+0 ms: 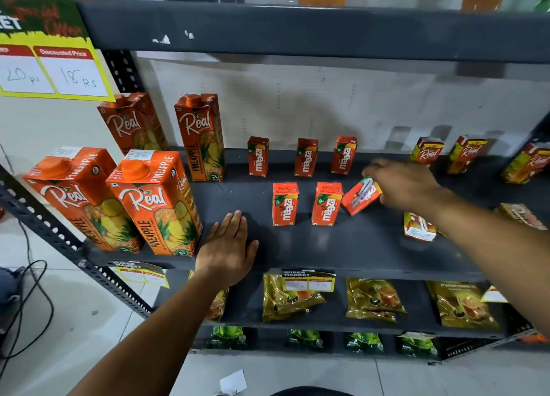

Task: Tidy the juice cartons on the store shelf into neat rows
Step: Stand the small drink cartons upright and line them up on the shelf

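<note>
On the dark shelf (357, 246) stand several tall Real pineapple cartons (157, 199) at the left. Three small Maaza cartons (306, 157) stand upright in a back row. Two more Maaza cartons (285, 203) stand in a front row. My right hand (401, 184) grips a tilted small Maaza carton (358, 198) just right of the front row, its base near the shelf. My left hand (229, 246) lies flat, palm down, on the shelf's front edge, holding nothing. Small Real cartons (426, 151) stand at the back right. Another small carton (418, 227) lies tipped under my right forearm.
The shelf above (297, 29) overhangs the cartons. A yellow price sign (50, 68) hangs at the upper left. Gold pouches (375, 300) and green packets (363, 342) fill the lower shelves. A perforated metal upright (74, 246) slants at the left, with cables (29, 306) on the floor.
</note>
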A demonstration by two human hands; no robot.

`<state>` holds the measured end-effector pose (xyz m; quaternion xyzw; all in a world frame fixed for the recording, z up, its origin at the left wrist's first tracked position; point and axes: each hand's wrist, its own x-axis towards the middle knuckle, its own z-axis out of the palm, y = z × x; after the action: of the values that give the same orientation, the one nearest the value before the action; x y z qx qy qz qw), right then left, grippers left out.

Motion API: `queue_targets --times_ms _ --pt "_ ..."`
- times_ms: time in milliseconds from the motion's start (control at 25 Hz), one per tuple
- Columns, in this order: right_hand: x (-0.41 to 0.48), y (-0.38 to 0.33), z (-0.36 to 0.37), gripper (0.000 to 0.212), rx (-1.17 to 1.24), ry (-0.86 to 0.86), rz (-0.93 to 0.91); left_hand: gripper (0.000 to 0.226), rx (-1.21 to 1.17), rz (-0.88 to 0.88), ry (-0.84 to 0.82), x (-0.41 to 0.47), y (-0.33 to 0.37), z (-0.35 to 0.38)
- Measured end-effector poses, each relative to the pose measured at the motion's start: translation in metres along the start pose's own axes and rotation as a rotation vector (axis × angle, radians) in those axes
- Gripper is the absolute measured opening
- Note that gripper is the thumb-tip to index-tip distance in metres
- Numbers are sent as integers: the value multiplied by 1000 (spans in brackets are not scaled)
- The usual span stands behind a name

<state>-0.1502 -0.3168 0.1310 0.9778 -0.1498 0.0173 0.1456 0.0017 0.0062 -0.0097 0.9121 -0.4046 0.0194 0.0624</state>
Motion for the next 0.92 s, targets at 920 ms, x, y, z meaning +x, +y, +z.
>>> queue_targets --times_ms 920 --pt "19 15 -22 60 -149 -187 -226 70 -3 8 36 0 -1 1"
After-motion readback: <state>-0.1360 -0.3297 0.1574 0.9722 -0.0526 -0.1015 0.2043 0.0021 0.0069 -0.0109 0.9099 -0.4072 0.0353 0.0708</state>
